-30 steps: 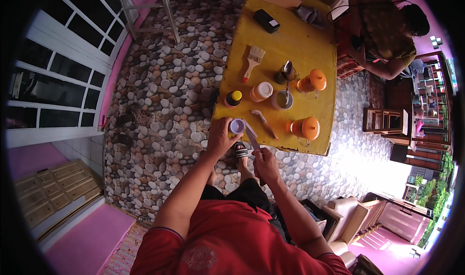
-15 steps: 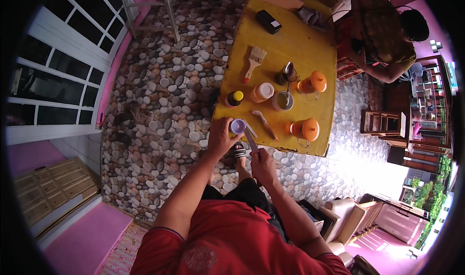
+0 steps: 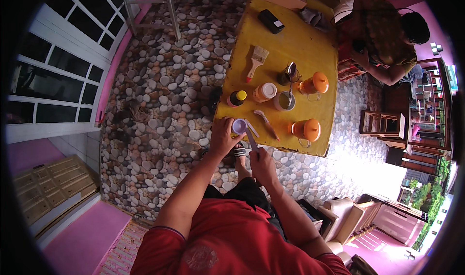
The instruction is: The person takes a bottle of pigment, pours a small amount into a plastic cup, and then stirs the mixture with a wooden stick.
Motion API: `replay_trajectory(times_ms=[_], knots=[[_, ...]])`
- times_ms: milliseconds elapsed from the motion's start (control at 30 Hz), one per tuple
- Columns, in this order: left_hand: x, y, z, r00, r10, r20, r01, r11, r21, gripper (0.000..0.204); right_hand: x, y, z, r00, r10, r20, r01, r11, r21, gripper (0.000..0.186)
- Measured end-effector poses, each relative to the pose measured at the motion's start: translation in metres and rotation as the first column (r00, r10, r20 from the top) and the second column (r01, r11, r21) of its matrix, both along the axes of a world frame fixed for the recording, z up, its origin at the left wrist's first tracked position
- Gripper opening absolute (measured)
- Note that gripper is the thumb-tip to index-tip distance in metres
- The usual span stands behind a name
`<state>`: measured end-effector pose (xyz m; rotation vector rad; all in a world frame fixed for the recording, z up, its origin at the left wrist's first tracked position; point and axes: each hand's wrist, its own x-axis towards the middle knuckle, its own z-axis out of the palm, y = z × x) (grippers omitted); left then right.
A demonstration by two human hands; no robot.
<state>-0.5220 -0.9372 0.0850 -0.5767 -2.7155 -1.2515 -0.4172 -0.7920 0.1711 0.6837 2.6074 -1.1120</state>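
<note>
My left hand (image 3: pixel 223 135) is closed around the side of a small purple cup (image 3: pixel 239 126) at the table's near edge. The cup's round opening faces up. Just to its right, my right hand (image 3: pixel 263 166) grips a knife (image 3: pixel 252 141), its flat grey blade pointing up toward the cup. Beside the blade lies a thin pale strip (image 3: pixel 251 129). A small brush (image 3: pixel 267 124) rests right of it. Beyond the cup stand a dark bottle with a yellow cap (image 3: pixel 237 98), a white-lidded jar (image 3: pixel 265 92) and a grey cup (image 3: pixel 284 101) with a spoon (image 3: pixel 291 88) in it.
The yellow table (image 3: pixel 298 42) also bears a wide paintbrush (image 3: pixel 256 62), a dark glass mug (image 3: pixel 286 75), two orange-lidded pitchers (image 3: pixel 315 83) and a black case (image 3: pixel 271 22). Another person (image 3: pixel 382 38) sits at its far right. A wooden chair (image 3: pixel 382 123) stands on the right.
The whole view has shifted very slightly. Both hands keep the same grip and nearly the same place, with the blade close to the purple cup.
</note>
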Motion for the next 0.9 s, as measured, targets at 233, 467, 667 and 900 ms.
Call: replay_trajectory(times_ms=[233,467,667,900], knots=[[0.000,0.000,0.000,1.000,0.011,0.008,-0.011,1.000,0.016,0.060,-0.046,0.021,0.050,0.961,0.177,0.211,-0.147,0.977,-0.154,0.030],[-0.001,0.000,0.001,1.000,-0.001,-0.017,0.002,0.999,0.037,0.058,-0.032,0.032,0.037,0.949,0.070,0.306,0.023,0.957,-0.290,0.031],[-0.001,0.000,-0.002,1.000,0.004,-0.011,-0.003,1.000,0.022,0.060,-0.015,0.037,0.010,0.946,-0.113,0.304,0.286,0.733,-0.617,0.029],[-0.001,-0.002,0.000,1.000,0.011,0.016,-0.011,1.000,0.014,0.061,-0.004,0.038,0.017,0.989,0.049,-0.137,-0.042,0.998,0.056,0.037]])
